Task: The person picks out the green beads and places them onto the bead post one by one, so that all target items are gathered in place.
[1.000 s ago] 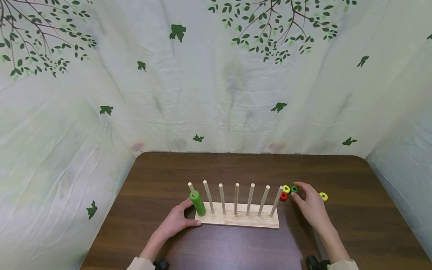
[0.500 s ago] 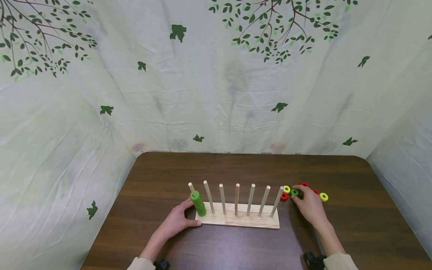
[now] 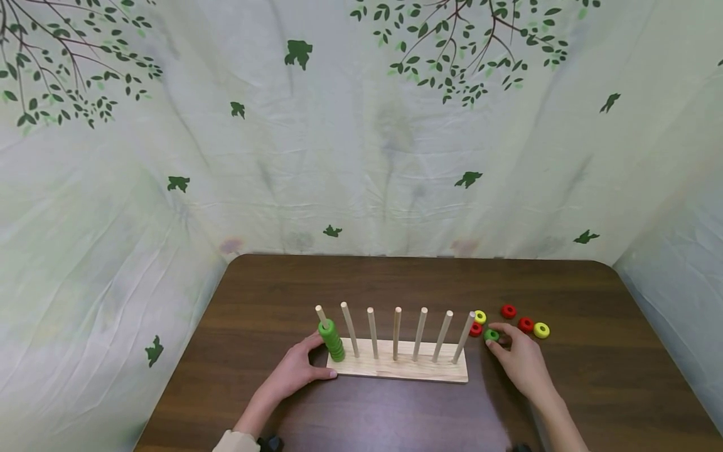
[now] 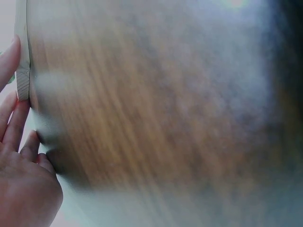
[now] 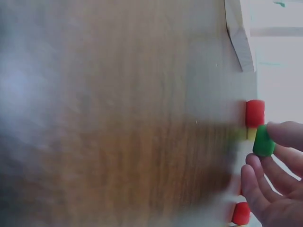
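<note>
A pale wooden pegboard (image 3: 395, 367) with a row of upright pegs lies across the table. Several green rings (image 3: 333, 342) are stacked on its leftmost peg. My left hand (image 3: 296, 370) grips the board's left end, thumb at the front edge and fingers behind; the left wrist view shows the board end (image 4: 22, 82) between thumb and fingers. To the right of the board, my right hand (image 3: 522, 361) pinches a single green ring (image 3: 491, 335) between thumb and fingers. The right wrist view has this green ring (image 5: 263, 141) held tilted, apart from the tabletop.
Beside the board's right end lie a yellow ring (image 3: 480, 316) and a red ring (image 3: 476, 329). Beyond my right hand are two more red rings, one farther back (image 3: 508, 311), and another yellow ring (image 3: 541, 330). A leaf-printed cloth (image 3: 390, 157) hangs behind the brown table (image 3: 610, 376).
My right hand has taken hold of the green ring and drawn it toward the person, away from the neighbouring rings. My left hand stays put on the pegboard.
</note>
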Available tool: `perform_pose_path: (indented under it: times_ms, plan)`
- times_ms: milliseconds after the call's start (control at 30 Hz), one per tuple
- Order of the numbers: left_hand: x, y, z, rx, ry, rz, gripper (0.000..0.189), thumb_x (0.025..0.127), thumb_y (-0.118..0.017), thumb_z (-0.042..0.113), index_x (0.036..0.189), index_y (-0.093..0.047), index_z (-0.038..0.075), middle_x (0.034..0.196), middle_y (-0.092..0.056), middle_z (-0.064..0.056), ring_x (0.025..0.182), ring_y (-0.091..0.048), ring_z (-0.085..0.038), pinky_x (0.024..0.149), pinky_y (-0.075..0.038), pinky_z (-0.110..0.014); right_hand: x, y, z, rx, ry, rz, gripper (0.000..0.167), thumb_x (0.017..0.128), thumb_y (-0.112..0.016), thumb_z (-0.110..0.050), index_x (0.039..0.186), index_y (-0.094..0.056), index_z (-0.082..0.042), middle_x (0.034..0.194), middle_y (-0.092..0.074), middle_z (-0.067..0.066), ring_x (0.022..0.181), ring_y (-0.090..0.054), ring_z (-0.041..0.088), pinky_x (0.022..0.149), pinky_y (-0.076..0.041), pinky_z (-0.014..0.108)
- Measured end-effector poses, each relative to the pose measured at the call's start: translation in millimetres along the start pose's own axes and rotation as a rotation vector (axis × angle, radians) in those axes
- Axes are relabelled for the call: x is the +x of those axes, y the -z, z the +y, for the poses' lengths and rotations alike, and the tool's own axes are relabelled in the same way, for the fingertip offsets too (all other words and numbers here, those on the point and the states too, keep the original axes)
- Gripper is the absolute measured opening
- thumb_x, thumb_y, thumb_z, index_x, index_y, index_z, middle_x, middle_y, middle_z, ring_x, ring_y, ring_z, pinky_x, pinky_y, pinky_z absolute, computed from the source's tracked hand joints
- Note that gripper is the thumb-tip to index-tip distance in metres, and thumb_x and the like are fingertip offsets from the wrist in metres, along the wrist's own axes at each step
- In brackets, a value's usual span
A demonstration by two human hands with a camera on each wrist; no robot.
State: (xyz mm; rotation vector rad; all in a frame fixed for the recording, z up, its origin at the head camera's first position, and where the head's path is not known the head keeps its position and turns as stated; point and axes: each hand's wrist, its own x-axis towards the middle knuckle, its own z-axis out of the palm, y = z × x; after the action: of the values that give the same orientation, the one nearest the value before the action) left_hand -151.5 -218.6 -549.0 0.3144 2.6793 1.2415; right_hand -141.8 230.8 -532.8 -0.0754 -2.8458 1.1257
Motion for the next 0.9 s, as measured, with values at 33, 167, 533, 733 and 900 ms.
perform_pose_path:
  times_ms: [33, 167, 533, 733, 900]
  plan:
    - [-0.1, 0.2, 0.4, 0.0, 0.001, -0.001, 0.073, 0.067, -0.091, 0.032, 0.133, -0.062, 0.017, 0.149, -0.043, -0.019, 0.14, -0.034, -0.036, 0.11, -0.028, -0.054, -2.5, 0, -1, 0.005, 0.003, 0.005, 0.032, 0.089, -0.072, -0.013, 0.12, -0.067, -0.006, 0.093, -0.068, 0.006, 0.079, -0.061, 0.017, 0.066, -0.046, 0.033]
    - [-0.2, 0.3, 0.4, 0.01, -0.004, -0.001, 0.073, 0.067, -0.091, 0.033, 0.133, -0.062, 0.017, 0.149, -0.042, -0.019, 0.139, -0.035, -0.036, 0.11, -0.029, -0.055, -12.4, 2, -7, 0.033, -0.007, 0.008, 0.032, 0.09, -0.073, -0.014, 0.12, -0.067, -0.006, 0.09, -0.067, 0.006, 0.075, -0.06, 0.016, 0.064, -0.046, 0.032]
    - [0.5, -0.8, -0.2, -0.002, 0.001, 0.0, 0.073, 0.067, -0.091, 0.032, 0.133, -0.062, 0.017, 0.149, -0.043, -0.019, 0.139, -0.035, -0.037, 0.11, -0.029, -0.055, -45.4, 6, -17, 0.084, 0.093, 0.1, 0.032, 0.083, -0.079, -0.009, 0.114, -0.07, -0.011, 0.088, -0.065, -0.005, 0.077, -0.062, 0.008, 0.068, -0.053, 0.025]
    - [-0.1, -0.5, -1.3, 0.003, 0.002, -0.001, 0.073, 0.067, -0.091, 0.031, 0.132, -0.062, 0.018, 0.149, -0.044, -0.016, 0.14, -0.035, -0.034, 0.111, -0.029, -0.053, -59.1, 11, -24, 0.07, 0.168, 0.144, 0.033, 0.078, -0.083, -0.008, 0.108, -0.071, -0.016, 0.086, -0.063, -0.012, 0.075, -0.06, 0.003, 0.069, -0.05, 0.016]
    - [0.8, -1.2, -3.5, 0.004, -0.026, 0.009, 0.073, 0.067, -0.091, 0.031, 0.132, -0.063, 0.017, 0.148, -0.045, -0.017, 0.139, -0.037, -0.035, 0.109, -0.03, -0.055, -65.5, 16, -35, 0.12, 0.209, 0.107, 0.037, 0.076, -0.085, -0.011, 0.106, -0.069, -0.026, 0.092, -0.065, -0.016, 0.078, -0.062, 0.003, 0.072, -0.051, 0.017]
